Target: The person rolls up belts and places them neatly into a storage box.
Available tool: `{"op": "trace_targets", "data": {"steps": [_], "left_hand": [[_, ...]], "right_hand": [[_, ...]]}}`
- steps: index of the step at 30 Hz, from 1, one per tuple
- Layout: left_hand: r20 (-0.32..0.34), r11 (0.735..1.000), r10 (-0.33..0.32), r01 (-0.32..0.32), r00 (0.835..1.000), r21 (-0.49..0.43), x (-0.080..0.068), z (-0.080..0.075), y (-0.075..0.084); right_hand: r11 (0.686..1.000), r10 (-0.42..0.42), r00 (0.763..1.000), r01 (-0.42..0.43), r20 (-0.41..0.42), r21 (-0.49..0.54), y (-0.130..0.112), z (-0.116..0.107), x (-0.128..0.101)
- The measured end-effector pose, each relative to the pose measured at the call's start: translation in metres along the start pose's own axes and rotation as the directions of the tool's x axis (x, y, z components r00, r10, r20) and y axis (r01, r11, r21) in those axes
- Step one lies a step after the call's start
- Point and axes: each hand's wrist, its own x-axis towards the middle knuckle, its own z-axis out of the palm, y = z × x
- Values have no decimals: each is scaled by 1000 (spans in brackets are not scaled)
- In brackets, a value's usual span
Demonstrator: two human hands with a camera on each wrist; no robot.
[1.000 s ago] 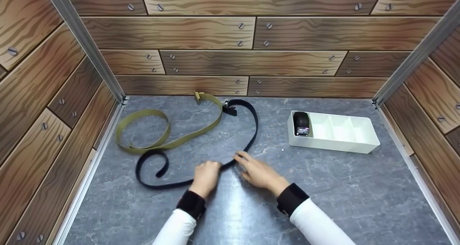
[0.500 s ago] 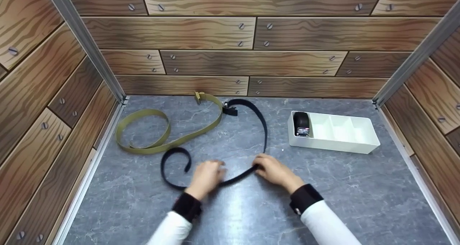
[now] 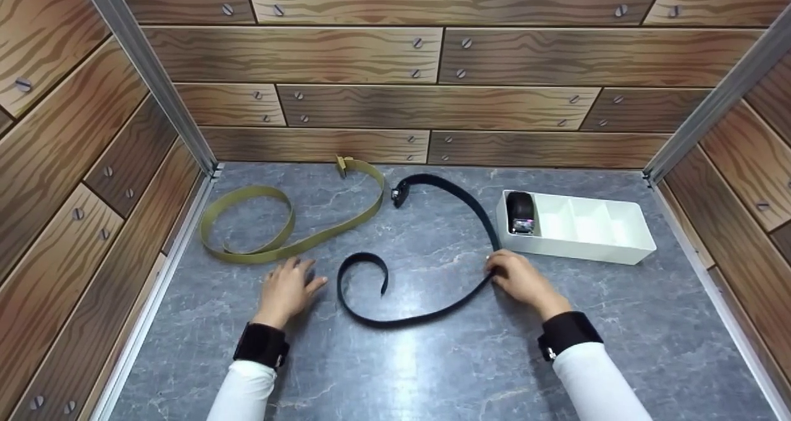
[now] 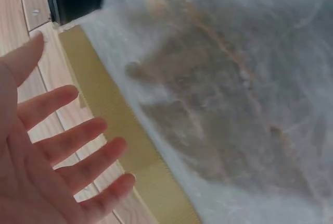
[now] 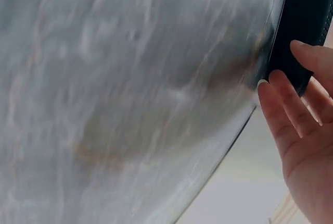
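Gripping with my right hand [image 3: 522, 279], I pinch the long black cloth belt [image 3: 432, 313] where it bends, just left of the white plastic box with small bins [image 3: 618, 251]. In the wrist view my fingertips [image 5: 291, 104] press on the belt's dark edge. My left hand [image 3: 287, 288] is let go, fingers spread flat, holding nothing; it rests on the grey stone tabletop [image 3: 432, 371] between the black belt's curled tail and the long green cloth belt [image 3: 247, 223].

The black belt lies on the tabletop in a big curve. Its buckle end [image 3: 398, 195] is up near the back wall, and its tail curls in a hook near the middle. One black rolled belt [image 3: 520, 211] already sits in the box's left bin.

To do this part well, I think I should keep the pinch firm, keep the belt flat and not twisted, and use my free hand to hold the loose tail down so it doesn't flop onto the green belt.
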Motion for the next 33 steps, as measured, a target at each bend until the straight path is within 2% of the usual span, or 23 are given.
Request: {"op": "trace_targets", "data": {"steps": [4,8,10,12,15,18,20,23,30,33], "left_hand": [[32,1000,-19,18,999,23,0,9,3],[25,1000,-9,9,1000,1,3,18,16],[17,1000,9,-9,1000,-6,6,21,25],[2,999,39,-39,999,-2,10,25,34],[-35,995,98,-98,995,-1,16,32,44],[-70,991,132,-133,989,-12,20,36,50],[-76,991,127,-129,989,-28,20,37,51],[-56,994,92,-95,994,-60,17,38,49],[36,991,-12,17,999,-131,1,35,42],[27,990,-30,34,999,-139,-4,35,43]], "right_hand": [[990,36,999,-33,23,-137,-11,-5,-2],[959,109,991,-85,76,-269,-49,0,2],[965,96,988,-63,121,-254,-73,9,5],[980,52,980,-13,193,-198,-97,20,7],[992,-38,955,72,294,-105,-128,39,8],[988,-100,930,134,353,-72,-148,56,9],[986,-111,924,148,365,-76,-154,64,9],[987,-111,927,144,358,-67,-155,68,8],[995,-98,940,97,328,20,-138,59,-1],[995,-103,943,91,317,51,-131,56,-5]]}}
